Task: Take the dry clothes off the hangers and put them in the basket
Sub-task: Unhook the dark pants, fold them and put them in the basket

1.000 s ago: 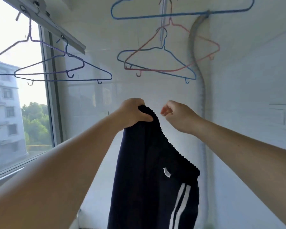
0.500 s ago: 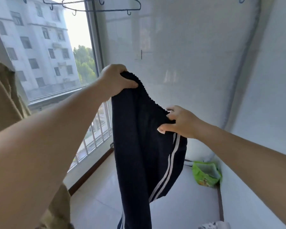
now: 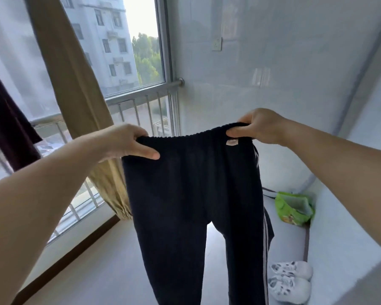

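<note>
A pair of dark navy track trousers [image 3: 191,194] with white side stripes hangs spread out in front of me, both legs dangling toward the floor. My left hand [image 3: 128,142] grips the left end of its ribbed waistband. My right hand [image 3: 260,126] pinches the right end, so the waistband is stretched flat between them. A small pale label shows just below the waistband near my right hand. No hanger and no basket are in view.
Tan trousers [image 3: 75,89] and a dark maroon garment [image 3: 7,124] hang at the left by the window railing [image 3: 141,100]. A green bag [image 3: 294,209] lies in the far corner and white sandals [image 3: 289,280] sit by the right wall.
My right hand has moved from the side of the trousers to the waistband's right end, pulling it wide. The view has tilted down, and the overhead hangers have left the frame.
</note>
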`<state>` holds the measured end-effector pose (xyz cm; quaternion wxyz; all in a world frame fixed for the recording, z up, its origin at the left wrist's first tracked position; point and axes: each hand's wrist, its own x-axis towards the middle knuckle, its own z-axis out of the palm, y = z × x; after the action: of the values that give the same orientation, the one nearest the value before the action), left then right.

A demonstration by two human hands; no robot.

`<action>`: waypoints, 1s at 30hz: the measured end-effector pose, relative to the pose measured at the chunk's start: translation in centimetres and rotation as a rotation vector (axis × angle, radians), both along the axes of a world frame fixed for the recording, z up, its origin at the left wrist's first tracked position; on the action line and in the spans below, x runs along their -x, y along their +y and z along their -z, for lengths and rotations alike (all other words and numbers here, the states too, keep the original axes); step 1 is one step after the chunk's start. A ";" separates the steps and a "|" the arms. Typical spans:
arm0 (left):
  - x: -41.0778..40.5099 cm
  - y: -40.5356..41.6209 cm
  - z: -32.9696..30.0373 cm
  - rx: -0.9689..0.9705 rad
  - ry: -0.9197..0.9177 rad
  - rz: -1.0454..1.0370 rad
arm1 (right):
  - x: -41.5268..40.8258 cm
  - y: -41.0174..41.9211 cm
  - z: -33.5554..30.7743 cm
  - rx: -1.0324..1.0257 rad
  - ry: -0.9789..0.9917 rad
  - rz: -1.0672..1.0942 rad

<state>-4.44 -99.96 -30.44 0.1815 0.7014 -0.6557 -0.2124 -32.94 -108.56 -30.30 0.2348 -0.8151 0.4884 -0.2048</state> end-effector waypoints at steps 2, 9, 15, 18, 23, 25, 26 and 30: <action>-1.0 1.4 0.3 0.004 -0.043 -0.028 | -0.7 1.1 0.0 0.003 0.031 -0.009; -3.7 7.3 1.3 0.025 -0.032 -0.061 | -3.7 4.8 0.8 -0.010 0.029 -0.059; -6.0 15.0 3.8 -0.020 -0.203 -0.100 | -7.2 9.7 3.4 -0.068 0.090 -0.131; -8.2 18.6 5.0 -0.056 -0.383 -0.104 | -8.8 12.5 4.1 -0.080 0.155 -0.150; -11.4 23.4 6.0 0.026 -0.390 -0.154 | -11.2 15.9 4.7 -0.103 0.106 -0.162; -12.5 24.9 6.0 0.105 -0.258 -0.233 | -12.5 16.6 4.7 -0.087 0.067 -0.174; -12.9 25.5 6.1 0.137 -0.173 -0.271 | -13.1 16.9 4.7 -0.091 0.031 -0.183; -14.6 28.3 6.6 0.201 0.230 -0.421 | -15.8 18.0 4.7 -0.230 -0.185 -0.266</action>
<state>10.14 -71.70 -37.06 0.3637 0.7721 -0.4883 -0.1821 -17.09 -90.56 -34.96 0.3952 -0.8180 0.3730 -0.1886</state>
